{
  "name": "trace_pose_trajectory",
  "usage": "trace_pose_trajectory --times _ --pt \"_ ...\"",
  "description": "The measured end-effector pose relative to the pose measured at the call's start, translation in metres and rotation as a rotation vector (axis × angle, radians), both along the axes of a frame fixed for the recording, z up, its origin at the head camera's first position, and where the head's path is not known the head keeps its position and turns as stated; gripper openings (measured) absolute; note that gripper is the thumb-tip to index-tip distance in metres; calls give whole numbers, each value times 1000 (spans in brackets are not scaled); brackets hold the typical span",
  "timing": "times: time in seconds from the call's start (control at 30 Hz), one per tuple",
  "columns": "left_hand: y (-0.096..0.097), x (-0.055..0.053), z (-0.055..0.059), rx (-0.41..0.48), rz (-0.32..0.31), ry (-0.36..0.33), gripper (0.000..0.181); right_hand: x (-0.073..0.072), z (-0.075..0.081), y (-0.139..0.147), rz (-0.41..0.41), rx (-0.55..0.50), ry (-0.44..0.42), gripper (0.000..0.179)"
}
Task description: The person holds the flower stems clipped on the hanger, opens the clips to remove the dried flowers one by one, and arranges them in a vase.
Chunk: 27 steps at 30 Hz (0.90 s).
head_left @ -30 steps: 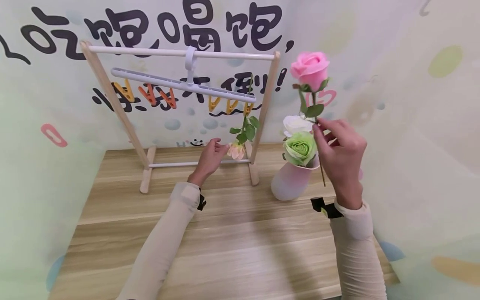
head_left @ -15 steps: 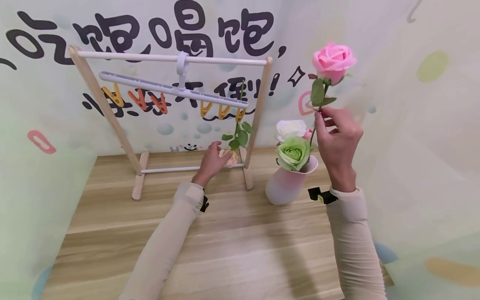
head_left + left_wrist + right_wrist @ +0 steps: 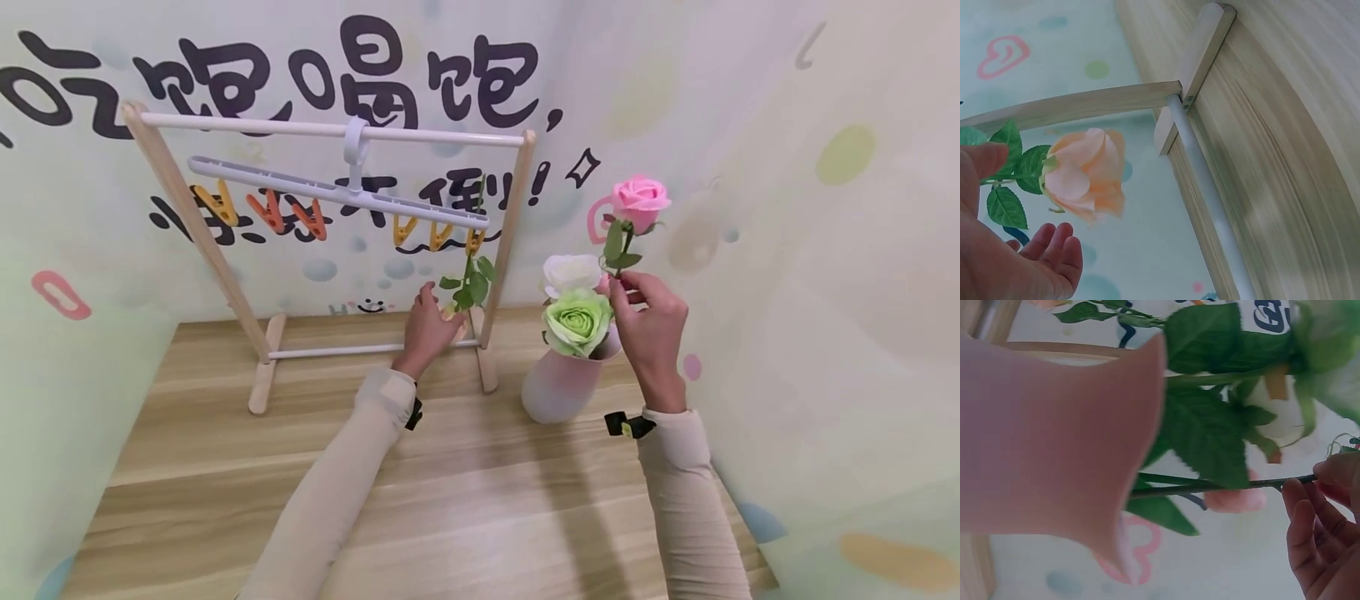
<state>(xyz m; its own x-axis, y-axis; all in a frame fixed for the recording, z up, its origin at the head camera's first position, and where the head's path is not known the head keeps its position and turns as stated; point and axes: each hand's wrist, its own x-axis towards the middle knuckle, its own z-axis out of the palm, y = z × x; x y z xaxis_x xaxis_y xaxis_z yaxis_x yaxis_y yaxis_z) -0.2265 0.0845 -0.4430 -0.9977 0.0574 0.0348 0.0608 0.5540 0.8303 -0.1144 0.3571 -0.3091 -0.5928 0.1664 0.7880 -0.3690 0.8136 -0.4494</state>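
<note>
My right hand (image 3: pixel 656 329) pinches the stem of a pink rose (image 3: pixel 639 202) held upright above the vase. In the right wrist view its dark stem (image 3: pixel 1260 484) runs into the mouth of the pink-white vase (image 3: pixel 1054 444). A green rose (image 3: pixel 576 323) and a white rose (image 3: pixel 570 275) stand in that vase, with another pink bloom (image 3: pixel 1235 499) behind. My left hand (image 3: pixel 427 333) is around a peach rose (image 3: pixel 1082 175) hanging head down, fingers loosely spread below the bloom; whether the thumb touches it, I cannot tell. A yellow clip (image 3: pixel 475 241) holds this rose's stem.
A wooden rack (image 3: pixel 512 242) with white bars stands at the back of the wood-grain table (image 3: pixel 450 500). From its top bar hangs a tilted pale hanger (image 3: pixel 300 185) with several yellow and orange clips. The patterned wall (image 3: pixel 750 333) rises close behind.
The pink rose went up and right, then came down, its stem now entering the vase. My left hand has moved closer round the peach rose. The head view has shifted slightly.
</note>
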Motion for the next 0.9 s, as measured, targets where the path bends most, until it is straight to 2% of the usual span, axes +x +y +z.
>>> trace_pose_trajectory --times 0.23,0.43,0.7,0.9 --pt "5 -1 -3 8 -6 19 94 1 -25 2 -20 42 -75 10" --pt "6 -1 -9 6 -15 55 91 10 -40 1 -40 23 -171 11" --pt "8 -2 -13 12 -2 56 75 18 -49 7 -108 90 -290 10" --pt "9 -5 -16 22 19 67 73 21 -48 12 -137 135 -457 10"
